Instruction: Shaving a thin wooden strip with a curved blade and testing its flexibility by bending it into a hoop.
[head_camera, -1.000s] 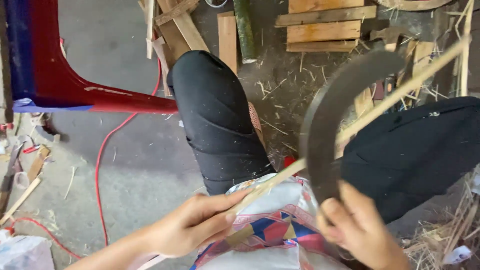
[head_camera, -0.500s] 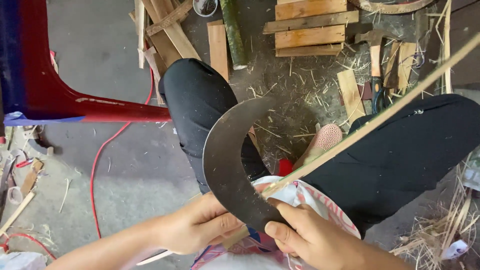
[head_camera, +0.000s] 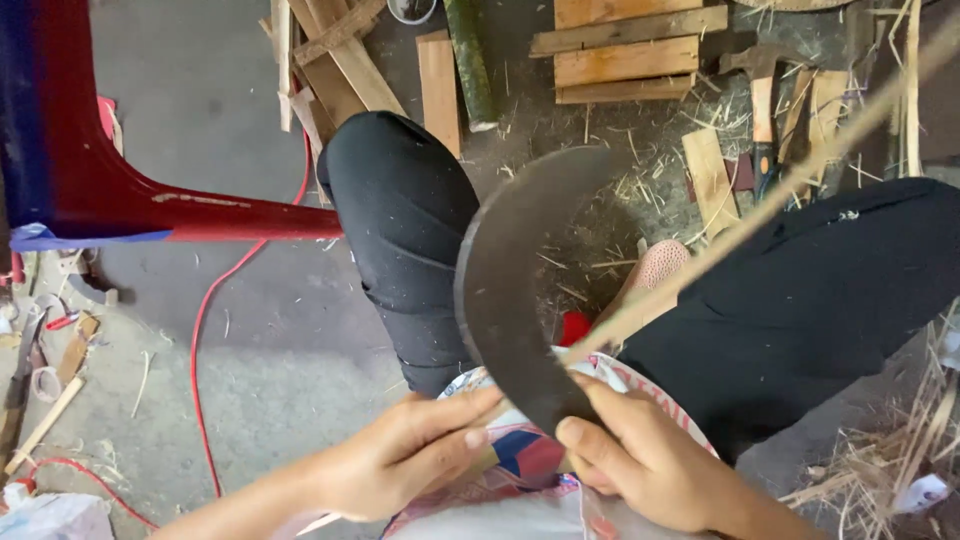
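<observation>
Shaving step, by look of it: your right hand (head_camera: 650, 465) grips curved blade (head_camera: 510, 290) over lap; left hand (head_camera: 410, 455) fingers closed on bamboo strip (head_camera: 760, 205) crossing blade edge. Next likely needs steady pull of strip, fingers kept off edge.

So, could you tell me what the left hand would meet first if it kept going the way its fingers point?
Probably the curved dark blade: the left hand points right and slightly up, towards the blade's lower end by the right hand, though depth is unclear.

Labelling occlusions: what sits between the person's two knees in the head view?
The curved dark blade held by the right hand, the bamboo strip crossing it, then debris-strewn floor and a pink shoe.
</observation>
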